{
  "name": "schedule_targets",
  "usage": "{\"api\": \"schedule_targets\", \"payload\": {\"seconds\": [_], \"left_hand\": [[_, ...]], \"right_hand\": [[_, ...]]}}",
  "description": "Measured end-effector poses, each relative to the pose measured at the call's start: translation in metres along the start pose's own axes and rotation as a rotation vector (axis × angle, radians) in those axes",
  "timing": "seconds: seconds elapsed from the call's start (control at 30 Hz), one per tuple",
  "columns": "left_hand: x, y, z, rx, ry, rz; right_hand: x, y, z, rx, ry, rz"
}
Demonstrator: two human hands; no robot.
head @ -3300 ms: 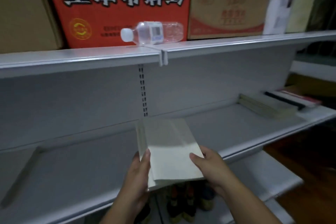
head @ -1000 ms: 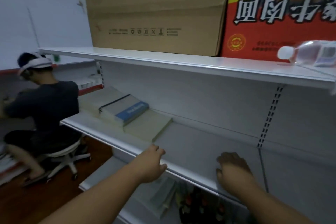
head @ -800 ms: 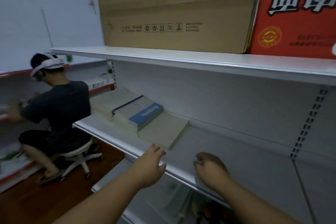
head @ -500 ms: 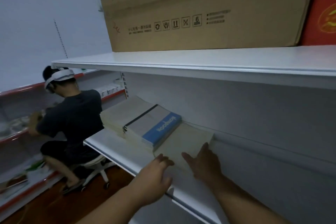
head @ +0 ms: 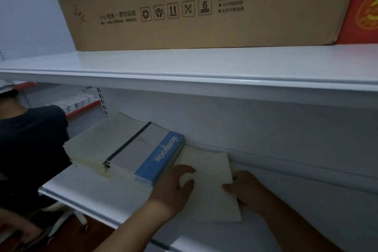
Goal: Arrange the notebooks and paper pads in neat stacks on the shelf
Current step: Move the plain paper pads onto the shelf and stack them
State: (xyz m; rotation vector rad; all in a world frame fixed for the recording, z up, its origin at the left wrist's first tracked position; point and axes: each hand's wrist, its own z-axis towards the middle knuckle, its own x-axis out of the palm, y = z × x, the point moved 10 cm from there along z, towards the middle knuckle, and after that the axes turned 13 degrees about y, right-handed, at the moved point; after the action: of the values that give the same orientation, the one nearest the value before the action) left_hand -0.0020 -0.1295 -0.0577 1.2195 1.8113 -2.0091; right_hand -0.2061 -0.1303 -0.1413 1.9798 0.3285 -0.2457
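A pale cream paper pad (head: 206,172) lies flat on the white shelf (head: 88,188). My left hand (head: 173,188) rests on its left edge, fingers spread over the cover. My right hand (head: 245,188) grips its right edge, thumb on top. Touching the pad's left side is a stack of notebooks (head: 143,153) with a grey cover, a blue band and a black spine strip. Further left lies another cream stack (head: 98,141).
A large brown cardboard box (head: 184,6) and a red box (head: 364,6) sit on the upper shelf (head: 204,67). A seated person in a dark shirt (head: 28,139) is at the left, beside the shelf's end. The shelf's back wall is close behind the pad.
The view has swung left and closer to the stacks. Both hands moved left along the shelf from its bare part and came to rest on the cream pad.
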Motion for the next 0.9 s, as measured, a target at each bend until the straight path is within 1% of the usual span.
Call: {"api": "schedule_targets", "payload": {"seconds": [0.03, 0.1, 0.13, 0.2, 0.23, 0.27, 0.3, 0.33, 0.37, 0.4, 0.43, 0.47, 0.53, 0.6, 0.67, 0.73, 0.8, 0.83, 0.87, 0.9], "left_hand": [[-0.003, 0.007, 0.000, -0.031, -0.014, -0.104], [-0.010, 0.021, -0.002, -0.126, -0.041, -0.327], [-0.007, 0.026, -0.003, -0.177, -0.006, -0.485], [0.007, 0.027, -0.004, -0.226, 0.175, -0.877], [0.008, 0.026, -0.006, -0.231, 0.240, -0.988], [0.003, 0.027, -0.007, -0.210, 0.262, -1.018], [-0.008, 0.032, -0.008, -0.186, 0.242, -1.001], [-0.019, 0.037, -0.009, -0.161, 0.208, -0.978], [-0.031, 0.041, -0.010, -0.131, 0.173, -0.960], [-0.041, 0.046, -0.012, -0.098, 0.146, -0.955], [-0.049, 0.049, -0.014, -0.075, 0.132, -0.961], [-0.054, 0.055, -0.016, -0.066, 0.123, -0.980], [-0.061, 0.066, -0.018, -0.057, 0.129, -1.015], [-0.066, 0.073, -0.022, -0.054, 0.141, -1.042], [-0.074, 0.080, -0.026, -0.053, 0.132, -1.051], [-0.084, 0.089, -0.028, -0.058, 0.089, -1.057], [-0.093, 0.096, -0.028, -0.058, 0.047, -1.035], [-0.095, 0.097, -0.028, -0.051, 0.038, -1.021], [-0.095, 0.093, -0.027, -0.038, 0.036, -1.011], [-0.090, 0.088, -0.026, -0.029, 0.050, -1.013]], "right_hand": [[-0.006, -0.001, -0.010, -0.045, 0.000, 0.093], [-0.009, 0.002, -0.027, -0.134, 0.014, 0.362], [-0.004, 0.007, -0.035, -0.165, 0.030, 0.454], [0.007, 0.022, -0.042, -0.213, 0.016, 0.492], [0.010, 0.031, -0.043, -0.239, -0.026, 0.440], [0.011, 0.037, -0.042, -0.250, -0.096, 0.373], [0.009, 0.041, -0.041, -0.226, -0.190, 0.254], [0.006, 0.043, -0.039, -0.162, -0.286, 0.061], [0.008, 0.043, -0.038, -0.065, -0.349, -0.201], [0.016, 0.044, -0.035, 0.028, -0.357, -0.431], [0.027, 0.039, -0.029, 0.108, -0.324, -0.561], [0.037, 0.035, -0.024, 0.157, -0.275, -0.602], [0.045, 0.032, -0.018, 0.180, -0.214, -0.568], [0.036, 0.025, -0.019, 0.204, -0.194, -0.517], [0.023, 0.015, -0.027, 0.198, -0.181, -0.389], [0.008, 0.010, -0.044, 0.093, -0.203, -0.086], [-0.008, 0.010, -0.066, -0.064, -0.221, 0.311], [-0.012, 0.016, -0.078, -0.147, -0.224, 0.455], [-0.011, 0.026, -0.088, -0.212, -0.206, 0.534], [-0.003, 0.038, -0.093, -0.253, -0.182, 0.547]]}}
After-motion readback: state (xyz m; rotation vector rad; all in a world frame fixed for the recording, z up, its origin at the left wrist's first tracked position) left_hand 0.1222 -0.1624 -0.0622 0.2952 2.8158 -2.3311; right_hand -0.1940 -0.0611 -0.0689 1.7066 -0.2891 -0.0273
